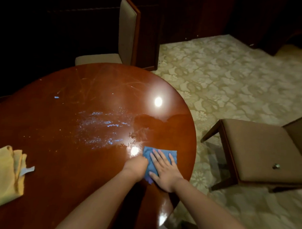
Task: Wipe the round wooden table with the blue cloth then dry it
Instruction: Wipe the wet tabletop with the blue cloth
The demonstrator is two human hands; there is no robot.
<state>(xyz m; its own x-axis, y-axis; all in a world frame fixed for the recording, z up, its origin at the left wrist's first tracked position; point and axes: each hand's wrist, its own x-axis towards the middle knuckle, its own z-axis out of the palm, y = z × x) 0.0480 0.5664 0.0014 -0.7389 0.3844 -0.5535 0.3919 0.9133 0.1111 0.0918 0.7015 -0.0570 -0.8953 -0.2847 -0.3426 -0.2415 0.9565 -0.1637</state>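
My right hand (163,169) lies flat, fingers straight, pressing the small blue cloth (159,154) onto the round glossy wooden table (62,127) near its right edge; my left hand (137,164) seems curled in a grip on the cloth's left side; a folded yellow cloth (2,175) rests far left.

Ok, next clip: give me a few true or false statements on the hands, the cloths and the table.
1. The right hand lies flat on the blue cloth. True.
2. The left hand rests on the yellow cloth. False: it grips the blue cloth's edge.
3. Droplets show on the round wooden table. True.
4. The yellow cloth lies on the chair. False: it lies on the table's left side.
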